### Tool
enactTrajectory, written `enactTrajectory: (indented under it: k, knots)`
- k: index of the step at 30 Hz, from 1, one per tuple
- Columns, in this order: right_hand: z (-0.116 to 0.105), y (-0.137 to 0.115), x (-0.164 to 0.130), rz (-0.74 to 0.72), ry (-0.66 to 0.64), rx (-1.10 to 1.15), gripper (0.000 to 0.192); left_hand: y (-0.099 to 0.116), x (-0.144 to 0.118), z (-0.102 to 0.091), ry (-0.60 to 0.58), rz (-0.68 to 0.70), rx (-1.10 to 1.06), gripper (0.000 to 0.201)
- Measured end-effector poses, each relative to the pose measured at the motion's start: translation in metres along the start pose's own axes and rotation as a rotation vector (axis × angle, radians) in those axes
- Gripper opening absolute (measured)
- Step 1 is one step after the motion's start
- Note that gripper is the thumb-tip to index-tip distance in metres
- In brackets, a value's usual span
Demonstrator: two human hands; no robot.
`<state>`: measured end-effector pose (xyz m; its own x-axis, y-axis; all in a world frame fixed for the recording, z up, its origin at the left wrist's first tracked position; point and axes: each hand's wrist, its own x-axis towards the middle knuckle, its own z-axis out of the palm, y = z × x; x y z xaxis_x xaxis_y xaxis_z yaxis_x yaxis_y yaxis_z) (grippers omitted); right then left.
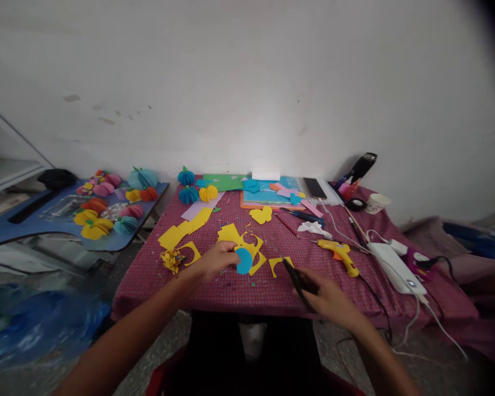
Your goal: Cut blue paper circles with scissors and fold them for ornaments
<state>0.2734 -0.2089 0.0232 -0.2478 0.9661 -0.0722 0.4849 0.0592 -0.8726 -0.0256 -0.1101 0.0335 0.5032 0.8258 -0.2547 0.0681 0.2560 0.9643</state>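
Note:
My left hand (221, 258) pinches a round blue paper disc (243, 262) by its left edge, just above the tabletop. Yellow paper offcuts (230, 232) with curved cut edges lie behind and around the disc. Closed round the handles of dark scissors (297, 285) is my right hand (329, 297), to the right of the disc. The scissors point away from me, towards a yellow offcut (275, 265) with an arched cutout. I cannot make out how far the blades are apart. A crumpled yellow paper bunch (172, 260) sits left of my left hand.
A yellow glue gun (340, 254) and a white power strip (396, 268) with cables lie at the right. Further back are a phone (314, 188), coloured sheets (268, 195) and a paper cup (377, 203). Paper pumpkins (97, 227) cover part of a blue side table (28, 228).

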Motion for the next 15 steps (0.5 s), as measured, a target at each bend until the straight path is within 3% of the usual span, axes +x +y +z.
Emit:
enactTrajectory:
  k: [4,7,10,12,15]
  knots:
    - [-0.001,-0.024,0.035,0.148,0.096,-0.677,0.042,-0.005,-0.003,0.009,0.071,0.082,-0.095,0.011]
    - [0.004,-0.035,0.045,0.176,0.038,-0.911,0.045,-0.007,-0.008,0.013,0.089,0.107,-0.067,0.009]
    - [0.004,-0.044,0.04,0.071,0.113,-0.873,0.038,-0.007,-0.013,0.014,0.041,0.101,-0.012,0.008]
    - [0.004,-0.053,0.036,-0.099,0.181,-0.688,0.037,-0.006,-0.015,0.016,-0.032,0.088,0.062,0.009]
    - [0.01,-0.071,0.035,-0.339,0.091,-0.354,0.038,-0.004,-0.015,0.023,-0.123,0.086,0.221,0.01]
